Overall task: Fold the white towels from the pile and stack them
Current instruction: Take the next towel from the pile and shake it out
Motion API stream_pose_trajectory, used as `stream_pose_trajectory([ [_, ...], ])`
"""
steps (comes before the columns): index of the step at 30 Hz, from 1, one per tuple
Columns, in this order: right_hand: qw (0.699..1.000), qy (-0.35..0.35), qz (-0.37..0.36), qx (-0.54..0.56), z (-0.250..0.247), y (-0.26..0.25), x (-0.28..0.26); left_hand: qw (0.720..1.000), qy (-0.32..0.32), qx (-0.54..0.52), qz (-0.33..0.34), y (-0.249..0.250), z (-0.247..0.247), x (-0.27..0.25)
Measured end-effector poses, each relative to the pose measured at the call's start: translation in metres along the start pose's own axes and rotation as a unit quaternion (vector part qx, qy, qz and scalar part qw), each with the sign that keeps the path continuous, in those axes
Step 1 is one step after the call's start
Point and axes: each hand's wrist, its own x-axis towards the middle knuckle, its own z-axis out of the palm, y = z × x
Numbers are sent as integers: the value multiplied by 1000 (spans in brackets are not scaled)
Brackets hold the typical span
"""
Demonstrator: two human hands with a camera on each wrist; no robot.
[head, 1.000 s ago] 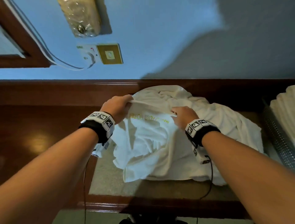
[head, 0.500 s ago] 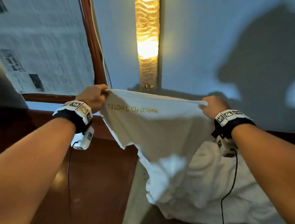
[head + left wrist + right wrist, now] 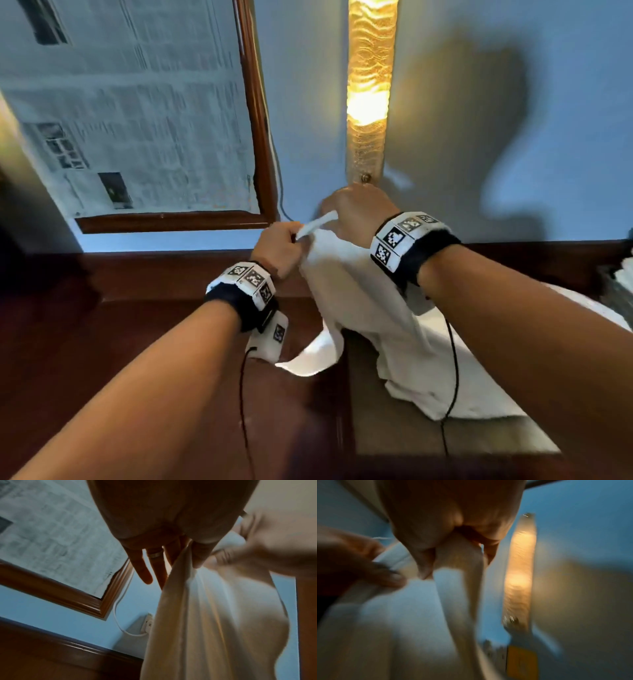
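- The left hand (image 3: 279, 248) is raised above the dark wooden desk (image 3: 102, 342), pinching the top edge of a white towel (image 3: 356, 301) between thumb and fingers.
- The towel hangs down from both hands, which are close together; its lower end drapes onto the desk.
- The right hand (image 3: 359, 210), just beside and slightly higher, grips the same edge with curled fingers.

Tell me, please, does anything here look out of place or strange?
One thing stands out: the wood-framed mirror on the blue wall is covered with newspaper sheets, which is unusual. The white towel, pinched by the left hand and right hand, hangs normally.
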Motion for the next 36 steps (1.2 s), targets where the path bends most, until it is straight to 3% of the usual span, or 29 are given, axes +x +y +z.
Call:
stream_pose_trajectory([
  [3, 982, -31, 119, 143, 20, 11, -14, 1000, -3, -25, 3, -27, -29, -12],
  [5, 933, -42, 175, 311, 37, 14, -29, 999, -17, -36, -4, -43, -44, -18],
  [7, 897, -15, 196, 396, 51, 7, -35, 999, -17, -31, -17, -54, -50, -23],
  [11, 917, 81, 117, 373, 51, -20, -17, 998, -21, -54, -12, -55, -39, -33],
  [17, 939, 133, 81, 308, 37, -31, -5, 982, 88, -169, 17, -16, -21, -23],
  [22, 976, 82, 45, 199, 58, -7, -19, 984, 122, -117, 55, -11, -37, -5],
  [25, 980, 31, 122, 155, 97, 50, -42, 985, 143, -76, 57, -17, -57, 3],
  [28, 953, -12, 265, 148, 115, 105, -72, 983, 159, -79, 40, -26, -72, 8],
  [31, 926, 15, 329, 184, 110, 127, -65, 981, 144, -122, 42, -20, -61, 17],
  [33, 927, 84, 285, 228, 94, 123, -45, 980, 108, -159, 57, -8, -41, 26],
  [36, 931, 190, 153, 273, 59, 103, -17, 981, 31, -179, 68, 17, -4, 40],
])
